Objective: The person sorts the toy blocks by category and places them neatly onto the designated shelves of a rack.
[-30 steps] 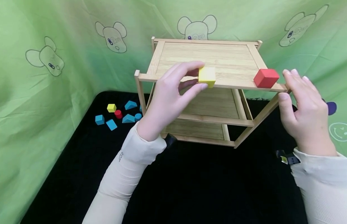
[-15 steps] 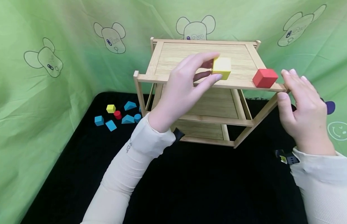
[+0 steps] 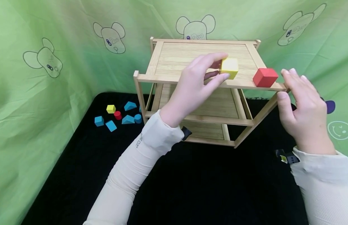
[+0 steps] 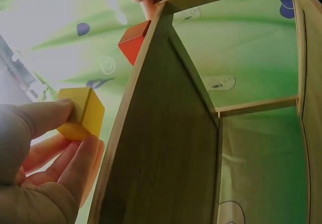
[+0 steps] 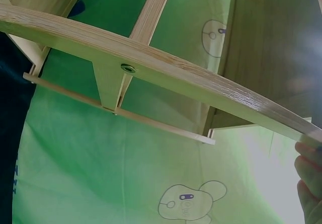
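Observation:
My left hand (image 3: 195, 79) pinches a yellow cube block (image 3: 229, 68) between thumb and fingers. In the head view the cube appears over the front part of the wooden shelf's top board (image 3: 196, 56); the left wrist view shows the same yellow cube (image 4: 83, 113) apart from the board's edge. A red cube block (image 3: 265, 77) sits on the top board near its front right corner. Right of it, my right hand (image 3: 304, 111) rests at that corner, its fingers straight and holding nothing. Only the right hand's fingertips (image 5: 309, 173) show in the right wrist view.
On the black cloth (image 3: 219, 181) left of the shelf lie several blocks, among them a yellow cube (image 3: 111, 109), a red cylinder (image 3: 117, 115) and a blue triangle (image 3: 130, 106). The shelf has a middle board (image 3: 202, 103) below. A green curtain (image 3: 64, 25) hangs behind.
My left hand has carried the yellow cube to the right and slightly up, closer to the red cube. The right hand and the red cube stay where they were.

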`<action>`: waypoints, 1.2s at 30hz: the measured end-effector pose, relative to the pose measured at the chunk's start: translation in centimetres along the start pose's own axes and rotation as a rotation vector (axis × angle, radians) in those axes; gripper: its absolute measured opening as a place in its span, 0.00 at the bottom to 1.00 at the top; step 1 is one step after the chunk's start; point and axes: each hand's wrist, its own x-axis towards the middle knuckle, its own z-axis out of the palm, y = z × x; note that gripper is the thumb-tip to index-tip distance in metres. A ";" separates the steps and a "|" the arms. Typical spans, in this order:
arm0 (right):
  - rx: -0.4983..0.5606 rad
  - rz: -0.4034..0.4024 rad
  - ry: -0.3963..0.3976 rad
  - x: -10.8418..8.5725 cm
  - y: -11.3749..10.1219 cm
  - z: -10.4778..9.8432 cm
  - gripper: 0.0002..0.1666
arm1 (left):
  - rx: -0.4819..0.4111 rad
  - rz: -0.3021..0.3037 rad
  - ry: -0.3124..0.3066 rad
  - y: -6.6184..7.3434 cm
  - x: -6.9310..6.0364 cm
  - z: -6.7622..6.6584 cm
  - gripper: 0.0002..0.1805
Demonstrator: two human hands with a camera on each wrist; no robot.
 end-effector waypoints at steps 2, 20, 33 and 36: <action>-0.003 0.003 0.000 0.0 0.0 0.0 0.39 | 0.008 -0.010 -0.013 0.0 0.0 0.2 0.23; -0.012 0.007 0.018 -0.1 0.1 0.1 0.40 | 0.189 -0.109 -0.134 0.2 0.5 1.0 0.26; -0.009 0.012 0.010 0.0 -0.1 0.1 0.39 | 0.363 -0.090 -0.141 0.3 0.6 1.5 0.25; -0.008 0.012 0.012 -0.1 -0.2 0.1 0.39 | 0.402 -0.114 -0.168 0.4 0.7 1.6 0.25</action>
